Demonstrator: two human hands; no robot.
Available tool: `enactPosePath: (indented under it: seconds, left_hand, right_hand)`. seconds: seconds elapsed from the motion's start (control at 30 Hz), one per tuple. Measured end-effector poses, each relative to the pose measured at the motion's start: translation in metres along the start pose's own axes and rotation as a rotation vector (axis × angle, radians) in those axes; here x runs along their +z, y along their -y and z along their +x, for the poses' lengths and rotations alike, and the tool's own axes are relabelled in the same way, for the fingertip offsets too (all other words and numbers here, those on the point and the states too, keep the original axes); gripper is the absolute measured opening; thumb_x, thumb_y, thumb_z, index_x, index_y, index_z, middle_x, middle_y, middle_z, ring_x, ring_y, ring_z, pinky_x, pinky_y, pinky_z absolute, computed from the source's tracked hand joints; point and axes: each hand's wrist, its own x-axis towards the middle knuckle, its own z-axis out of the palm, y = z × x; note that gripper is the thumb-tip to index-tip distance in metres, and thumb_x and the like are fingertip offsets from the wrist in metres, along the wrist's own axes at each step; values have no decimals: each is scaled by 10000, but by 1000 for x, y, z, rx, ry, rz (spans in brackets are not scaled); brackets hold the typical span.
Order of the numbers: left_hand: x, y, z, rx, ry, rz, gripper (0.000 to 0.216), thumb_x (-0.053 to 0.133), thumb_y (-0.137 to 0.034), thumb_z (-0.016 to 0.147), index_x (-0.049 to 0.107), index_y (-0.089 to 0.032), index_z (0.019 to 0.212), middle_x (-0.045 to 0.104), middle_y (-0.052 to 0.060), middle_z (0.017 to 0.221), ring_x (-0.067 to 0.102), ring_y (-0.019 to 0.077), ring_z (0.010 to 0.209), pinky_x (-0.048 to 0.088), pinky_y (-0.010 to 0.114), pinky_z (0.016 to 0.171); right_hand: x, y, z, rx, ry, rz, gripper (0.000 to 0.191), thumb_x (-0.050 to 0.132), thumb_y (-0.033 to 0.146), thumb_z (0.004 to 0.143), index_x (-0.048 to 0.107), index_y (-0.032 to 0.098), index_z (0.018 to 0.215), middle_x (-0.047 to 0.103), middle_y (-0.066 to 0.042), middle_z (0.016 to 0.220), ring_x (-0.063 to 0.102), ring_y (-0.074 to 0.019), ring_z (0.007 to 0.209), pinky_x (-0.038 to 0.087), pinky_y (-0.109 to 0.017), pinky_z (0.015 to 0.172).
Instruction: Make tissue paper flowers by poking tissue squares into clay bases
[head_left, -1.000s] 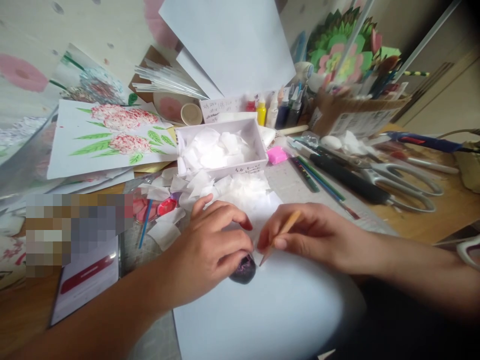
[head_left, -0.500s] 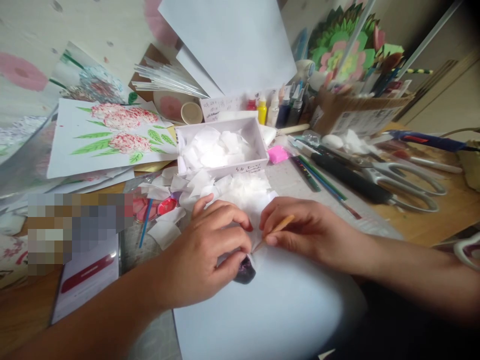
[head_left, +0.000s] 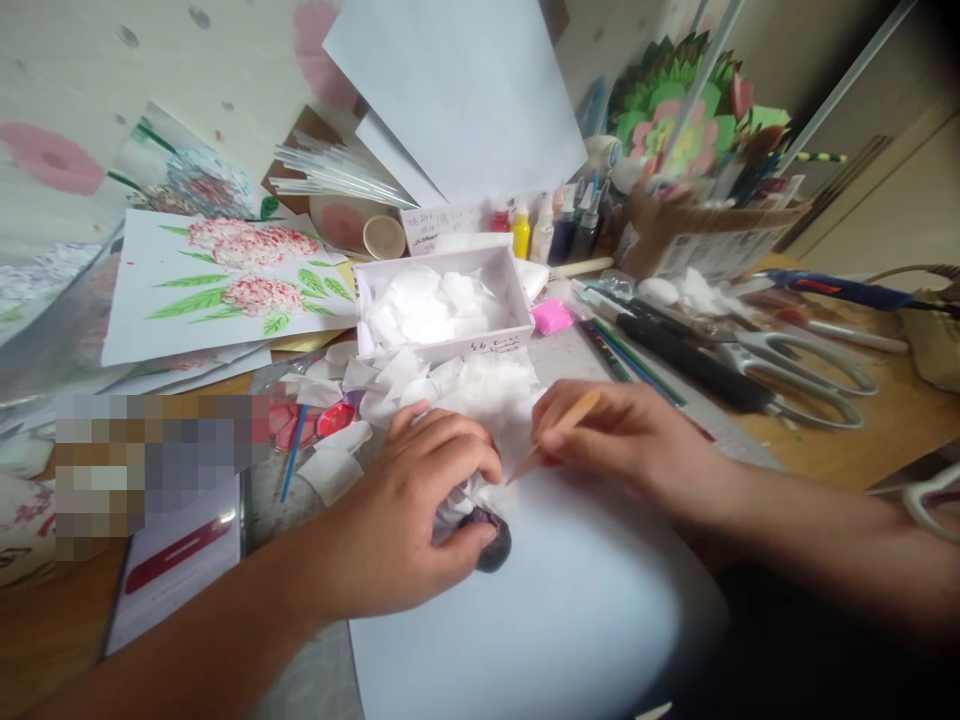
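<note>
My left hand is curled round a small dark rounded object, with its thumb on the near side. Crumpled white paper pieces stick up from this object, partly hidden by my fingers. My right hand pinches a slim pointed wooden stick. The stick's tip points down and left, slightly apart from the paper under my left fingers. Beneath both hands lies a large white sheet. Just beyond them is a heap of white paper pieces.
A white box holds more paper pieces. Paint bottles stand behind it. To the right lie scissors, brushes and a blue-handled tool. Flower paintings and a phone-like device are on the left.
My right hand has drawn the stick back slightly, up and right from the dark object. My left fingers have opened a little, showing more of the white paper. The view has shifted slightly.
</note>
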Motion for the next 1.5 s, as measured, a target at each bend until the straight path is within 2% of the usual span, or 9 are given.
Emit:
enactPosePath:
  seconds: [0.13, 0.33, 0.43, 0.6, 0.8, 0.97, 1.2, 1.3, 1.5]
  left_hand:
    - [0, 4, -2, 5, -65, -38, 204, 534, -114, 761, 460, -215, 922, 520, -5, 969, 479, 163, 969, 269, 391, 981]
    - [2, 8, -2, -115, -350, -90, 86, 453, -123, 855, 468, -201, 888, 496, -10, 842, 492, 123, 810, 395, 266, 722]
    - [2, 6, -4, -63, -418, -132, 101, 478, -106, 837, 476, -196, 882, 485, -17, 791, 490, 111, 745, 401, 254, 668]
    - [0, -6, -8, 119, -271, -116, 134, 519, -74, 784, 529, -187, 855, 511, 9, 798, 504, 126, 746, 437, 268, 662]
    - [1, -13, -6, 219, -25, 118, 104, 576, -187, 794, 663, -243, 791, 466, 39, 1260, 342, 278, 1217, 319, 459, 1014]
    - [2, -10, -2, 179, -41, 201, 154, 547, -210, 825, 686, -262, 787, 483, 33, 1262, 334, 272, 1228, 257, 500, 1047]
    - [3, -8, 0, 104, -109, 188, 111, 610, -241, 781, 651, -217, 681, 506, 38, 1199, 376, 264, 1181, 295, 455, 1014]
    - [4, -7, 0, 82, -113, 144, 36, 614, -196, 764, 641, -215, 750, 500, 41, 1194, 386, 248, 1173, 316, 424, 1002]
    - [2, -8, 0, 80, -53, 85, 184, 573, -107, 752, 604, -238, 878, 446, 35, 1249, 347, 234, 1224, 283, 424, 1049]
  right_hand:
    - [-13, 3, 5, -96, -138, -86, 146, 625, 257, 807, 607, 167, 693, 604, -32, 806, 601, -151, 738, 491, -300, 686]
    - [-9, 9, 8, -152, 81, -295, 133, 564, 238, 843, 615, 144, 764, 660, -83, 841, 624, -171, 795, 495, -299, 707]
    - [-3, 4, 10, -146, 159, -341, 104, 549, 207, 840, 598, 142, 776, 677, -87, 844, 634, -165, 783, 502, -286, 699]
    - [0, -4, 12, -192, 144, -407, 79, 531, 194, 836, 585, 148, 801, 692, -79, 848, 638, -149, 755, 501, -266, 684]
    - [-6, -3, 7, -122, 86, -370, 120, 529, 232, 845, 589, 141, 797, 681, -81, 827, 638, -157, 713, 505, -274, 622]
    - [-14, 7, -7, -156, 77, -241, 113, 541, 209, 859, 588, 155, 771, 670, -67, 855, 656, -162, 792, 519, -293, 708]
    - [-5, 18, -20, -155, 255, -268, 95, 513, 143, 852, 572, 144, 778, 683, -80, 813, 647, -147, 744, 509, -260, 668]
    - [-1, 18, -19, -153, 307, -318, 72, 519, 139, 841, 577, 137, 799, 684, -84, 821, 642, -137, 737, 501, -244, 661]
    - [0, 16, -16, -126, 353, -295, 61, 525, 157, 841, 579, 134, 822, 683, -79, 804, 627, -121, 707, 493, -224, 647]
